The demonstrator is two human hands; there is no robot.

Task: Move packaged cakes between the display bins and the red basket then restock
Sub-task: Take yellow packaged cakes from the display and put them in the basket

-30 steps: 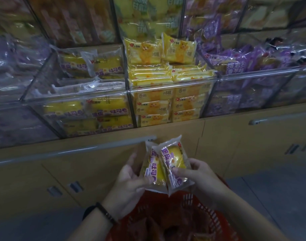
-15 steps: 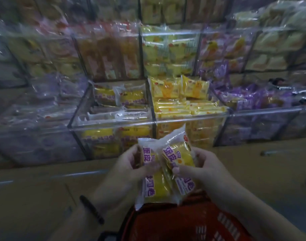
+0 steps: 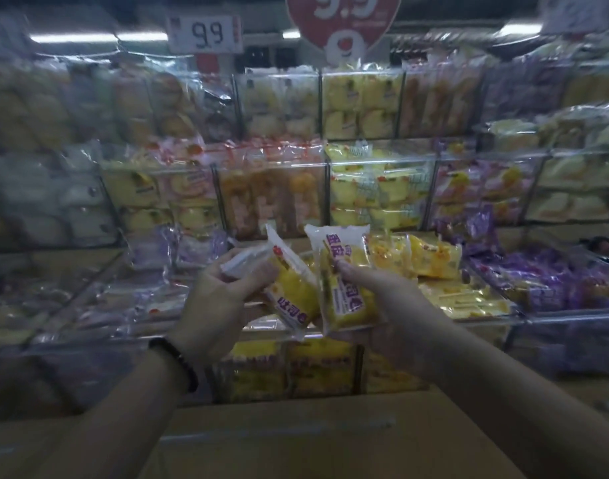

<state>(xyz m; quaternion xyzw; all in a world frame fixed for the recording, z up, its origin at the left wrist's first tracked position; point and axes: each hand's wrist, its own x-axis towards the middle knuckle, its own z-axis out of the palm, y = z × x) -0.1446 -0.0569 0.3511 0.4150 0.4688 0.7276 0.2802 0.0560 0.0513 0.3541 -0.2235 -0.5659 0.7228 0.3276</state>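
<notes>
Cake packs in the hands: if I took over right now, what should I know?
Left hand grips the left cake pack; right hand grips the right cake pack.
Both are held over the clear display bin of matching packs.
The red basket is out of view.
Done: two packs in hand.
Left: probably set them in the bin, then restock more.

Motion blur smears the display bins (image 3: pixel 555 318), so the print on the packets inside them cannot be read. The top edge cuts off the round red sign (image 3: pixel 343 25), and the price card (image 3: pixel 576 12) at upper right is illegible. The fingers of the right hand (image 3: pixel 382 299) are hidden behind its cake packet (image 3: pixel 344 285). A white thing (image 3: pixel 242 259) gripped in the left hand (image 3: pixel 210 299) is too blurred to name. Both forearms (image 3: pixel 503 392) run off the bottom edge.
</notes>
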